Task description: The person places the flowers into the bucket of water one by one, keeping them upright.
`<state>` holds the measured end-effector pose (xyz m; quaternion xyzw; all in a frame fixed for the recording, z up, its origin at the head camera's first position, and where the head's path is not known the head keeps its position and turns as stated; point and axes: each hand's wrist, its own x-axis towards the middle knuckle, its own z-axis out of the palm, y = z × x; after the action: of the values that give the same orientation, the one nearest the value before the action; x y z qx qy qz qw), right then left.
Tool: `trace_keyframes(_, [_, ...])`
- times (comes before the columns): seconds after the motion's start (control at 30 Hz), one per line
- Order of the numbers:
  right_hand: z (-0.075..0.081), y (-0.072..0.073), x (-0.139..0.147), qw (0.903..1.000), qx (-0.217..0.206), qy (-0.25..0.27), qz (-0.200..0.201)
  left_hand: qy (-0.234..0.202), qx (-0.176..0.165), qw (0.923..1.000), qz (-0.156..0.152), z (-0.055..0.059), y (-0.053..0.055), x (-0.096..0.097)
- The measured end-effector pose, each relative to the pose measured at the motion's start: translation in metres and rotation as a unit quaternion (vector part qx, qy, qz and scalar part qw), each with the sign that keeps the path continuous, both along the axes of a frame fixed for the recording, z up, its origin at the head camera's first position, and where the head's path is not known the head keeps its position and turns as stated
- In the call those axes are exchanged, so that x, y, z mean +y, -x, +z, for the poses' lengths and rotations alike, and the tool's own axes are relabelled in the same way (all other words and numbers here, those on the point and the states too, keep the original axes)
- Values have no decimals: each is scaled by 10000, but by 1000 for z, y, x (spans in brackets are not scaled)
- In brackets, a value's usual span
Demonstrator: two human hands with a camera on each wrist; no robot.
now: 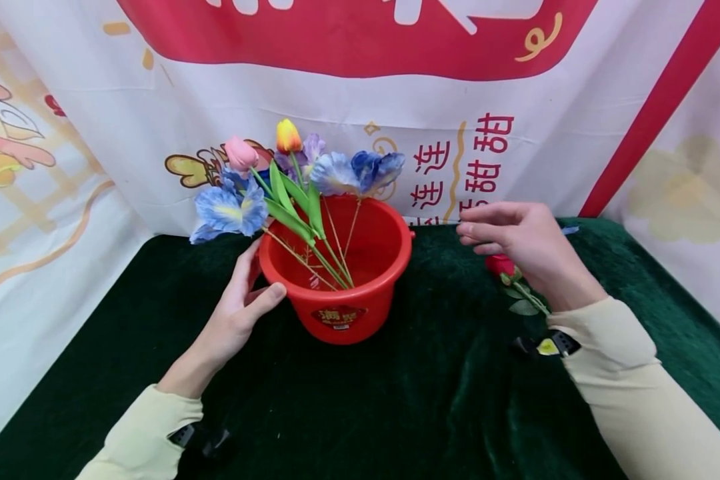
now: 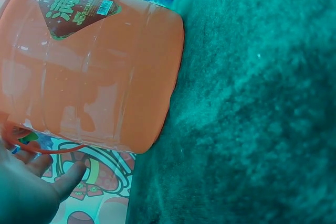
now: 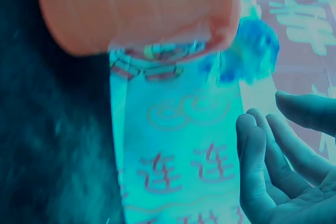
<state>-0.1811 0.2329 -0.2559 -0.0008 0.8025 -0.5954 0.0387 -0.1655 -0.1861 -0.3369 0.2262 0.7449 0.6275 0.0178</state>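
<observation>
A red plastic bucket (image 1: 342,320) with a dark label stands upright on green cloth. My left hand (image 1: 237,313) holds its left side at the rim, thumb in front and fingers round the far side; in the left wrist view those fingers reach the thin handle (image 2: 65,150). Inside the bucket lean artificial flowers: a pink tulip (image 1: 241,154), a yellow-orange tulip (image 1: 288,136), blue irises (image 1: 228,210) and a purple bloom (image 1: 303,157). To the right, my right hand (image 1: 516,237) hovers with nothing held, fingers loosely bent. Beneath that hand lies a red rose (image 1: 501,265), its stem partly hidden by the wrist.
The dark green velvet cloth (image 1: 312,413) covers the table. Behind it hangs a white and red printed backdrop (image 1: 360,40) with characters and cartoons. A small blue piece (image 1: 570,231) shows past the right wrist.
</observation>
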Motion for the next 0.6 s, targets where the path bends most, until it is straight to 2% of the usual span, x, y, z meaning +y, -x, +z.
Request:
trace_keyframes(0.23, [-25, -6, 45, 9991, -335, -219, -139, 14, -5, 10000, 25, 1, -1, -1])
trace_keyframes(0.47, [-48, -8, 81, 9931, -716, -913, 159, -40, -4, 10000, -33, 0, 0, -1])
trace_keyframes(0.6, [-58, -7, 98, 9908, -932, -940, 273, -38, 22, 10000, -33, -1, 1, 0])
